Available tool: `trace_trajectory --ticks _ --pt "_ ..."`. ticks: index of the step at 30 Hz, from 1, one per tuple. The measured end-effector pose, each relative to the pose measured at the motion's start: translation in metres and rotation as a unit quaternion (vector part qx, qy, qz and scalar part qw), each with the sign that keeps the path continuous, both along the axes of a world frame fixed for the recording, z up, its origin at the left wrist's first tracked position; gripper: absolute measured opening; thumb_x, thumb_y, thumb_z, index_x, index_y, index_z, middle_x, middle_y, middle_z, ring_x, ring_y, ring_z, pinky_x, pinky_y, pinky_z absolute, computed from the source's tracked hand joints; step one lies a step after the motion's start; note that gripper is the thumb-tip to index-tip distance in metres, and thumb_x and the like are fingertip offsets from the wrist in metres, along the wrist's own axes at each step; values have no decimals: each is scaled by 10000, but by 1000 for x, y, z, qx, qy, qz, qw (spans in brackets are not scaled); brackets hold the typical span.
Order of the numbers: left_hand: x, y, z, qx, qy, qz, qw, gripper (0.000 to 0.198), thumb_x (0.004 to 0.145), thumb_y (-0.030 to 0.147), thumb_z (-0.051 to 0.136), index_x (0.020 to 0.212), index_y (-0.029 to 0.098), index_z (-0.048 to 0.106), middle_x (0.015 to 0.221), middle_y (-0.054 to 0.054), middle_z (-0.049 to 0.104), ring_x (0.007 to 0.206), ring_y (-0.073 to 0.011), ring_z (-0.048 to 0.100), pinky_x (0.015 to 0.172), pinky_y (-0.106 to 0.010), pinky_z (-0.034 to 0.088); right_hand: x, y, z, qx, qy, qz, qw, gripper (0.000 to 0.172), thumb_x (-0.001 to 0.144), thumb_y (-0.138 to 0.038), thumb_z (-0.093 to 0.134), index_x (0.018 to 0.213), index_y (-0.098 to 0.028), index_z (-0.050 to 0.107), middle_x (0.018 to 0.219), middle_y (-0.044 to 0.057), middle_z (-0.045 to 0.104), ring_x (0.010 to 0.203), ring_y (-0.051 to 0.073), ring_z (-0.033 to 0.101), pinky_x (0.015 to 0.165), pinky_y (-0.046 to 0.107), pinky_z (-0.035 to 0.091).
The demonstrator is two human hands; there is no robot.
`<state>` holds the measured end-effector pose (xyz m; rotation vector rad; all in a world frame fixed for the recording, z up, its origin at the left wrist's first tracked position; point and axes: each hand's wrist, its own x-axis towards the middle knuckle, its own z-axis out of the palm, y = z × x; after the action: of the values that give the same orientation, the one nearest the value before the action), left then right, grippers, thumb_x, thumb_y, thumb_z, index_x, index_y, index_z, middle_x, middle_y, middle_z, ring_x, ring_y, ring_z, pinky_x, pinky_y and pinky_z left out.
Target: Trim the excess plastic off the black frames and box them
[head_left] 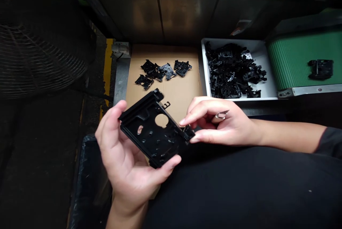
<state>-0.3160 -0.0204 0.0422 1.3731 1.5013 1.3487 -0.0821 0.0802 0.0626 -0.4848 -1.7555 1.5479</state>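
Note:
A black plastic part (152, 129) with a round hole is held tilted above the front of a brown cardboard sheet (162, 95). My left hand (136, 161) cradles it from the left and below, the thumb at its lower edge. With thumb and fingertips, my right hand (216, 120) pinches its right corner; a small metal tool or pointed piece (221, 115) is tucked in the curled fingers. Several smaller black parts (152, 72) lie on the cardboard behind the held part.
A white tray (271, 79) heaped with black parts stands right of the cardboard. Beyond it, a green ribbed belt (291, 61) carries a black part (322, 69). A large wire-guarded fan (40, 61) is at left, and a metal panel (181, 15) rises behind.

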Motion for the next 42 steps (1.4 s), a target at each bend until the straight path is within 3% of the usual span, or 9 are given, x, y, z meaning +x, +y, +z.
trace_trajectory --ticks 3,9,14,20,24,26,35,42 --pt "-2 -3 -5 46 -33 32 998 1191 565 479 1086 1621 526 537 1667 -28 467 1610 -505 387 1342 -778 315 -9 0 -3 2 13 6 1000 291 908 -212 921 1159 -114 811 909 24 675 692 68 560 536 172 451" --pt "-15 -9 -13 55 -40 47 997 1267 484 430 1090 1623 523 542 1585 -42 566 1492 -514 537 1284 -772 420 -23 -1 -5 8 -12 25 1000 251 919 -251 908 1145 -180 826 880 0 671 690 86 548 542 194 465" --pt "-29 -18 -18 69 -11 66 995 1308 446 513 1092 1627 529 532 1593 -43 556 1464 -538 560 1243 -805 456 -36 -3 -4 2 -41 44 998 257 943 -270 891 1163 -161 815 906 10 677 704 89 560 564 197 473" --pt "-40 -30 -18 22 -5 105 994 1119 628 590 1008 1620 601 490 1664 22 496 1537 -524 509 1267 -791 446 -54 -5 -10 9 -31 63 997 283 935 -265 898 1179 -149 812 906 18 667 724 100 577 577 203 482" --pt "-54 -37 -29 86 17 86 992 1402 394 482 1106 1655 515 495 1614 -63 534 1464 -545 557 1215 -805 485 -64 -7 -14 8 -34 78 996 299 943 -283 893 1198 -148 815 923 26 670 745 105 598 591 208 496" --pt "-61 -40 -34 96 11 86 992 1477 341 426 1120 1676 464 488 1607 -94 533 1449 -540 563 1210 -791 488 -69 -7 -14 10 -45 84 995 298 950 -291 886 1202 -149 814 935 33 677 767 114 613 610 217 506" --pt "-69 -57 -43 75 -5 119 990 1333 596 380 1081 1741 375 399 1657 -152 442 1565 -507 475 1281 -727 422 -89 -12 -12 -1 -86 100 991 297 999 -326 842 1228 -146 786 950 23 677 824 109 627 694 225 530" --pt "-70 -65 -47 80 -28 128 988 1317 620 367 1077 1746 358 394 1676 -158 434 1575 -493 474 1297 -699 417 -98 -16 -13 -10 -86 121 989 299 976 -261 865 1228 -128 779 952 22 676 839 109 638 735 235 554"
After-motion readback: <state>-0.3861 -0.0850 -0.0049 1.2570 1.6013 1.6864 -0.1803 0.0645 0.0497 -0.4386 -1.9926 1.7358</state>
